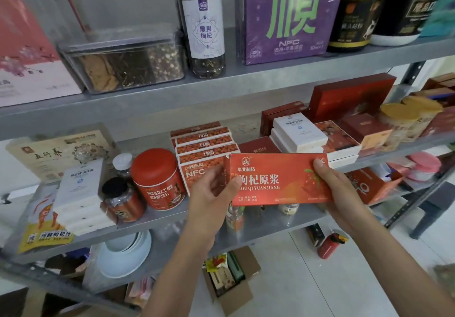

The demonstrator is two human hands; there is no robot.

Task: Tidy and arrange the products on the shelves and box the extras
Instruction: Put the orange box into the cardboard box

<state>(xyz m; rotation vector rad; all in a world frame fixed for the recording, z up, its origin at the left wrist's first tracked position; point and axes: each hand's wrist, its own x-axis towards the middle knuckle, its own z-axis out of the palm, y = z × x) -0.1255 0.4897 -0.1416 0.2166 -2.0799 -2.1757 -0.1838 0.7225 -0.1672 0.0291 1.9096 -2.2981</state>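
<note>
1. Two grey metal shelves carry stock: an upper shelf [172, 87] and a middle shelf [258, 225].
2. Purple box [290, 16], upright on the upper shelf. Reads "NFC" under a large green character; the smaller print is blurred.
3. Cardboard box [231, 282], open on the floor below, holding assorted packets. No legible print.
4. Red carton [278, 178], held level in front of the middle shelf, face to the camera. Reads "华北制药", "枸杞原浆", "GOU QI YUAN JIANG".
5. Row of orange boxes [204, 154] on the middle shelf behind the carton. The front one reads "沙棘原浆" and "NFC".
6. Bottle [204, 26], upright on the upper shelf, left of the purple box. Label reads "黑果枸杞".
7. Red tin [157, 178], just left of the orange row. Reads "阿胶红枣枸杞粉".
8. Left hand [211, 188]: grip closed on the carton's left end, thumb on its face.
9. Right hand [337, 191]: grip closed on the carton's right end, thumb at the upper corner.
</note>
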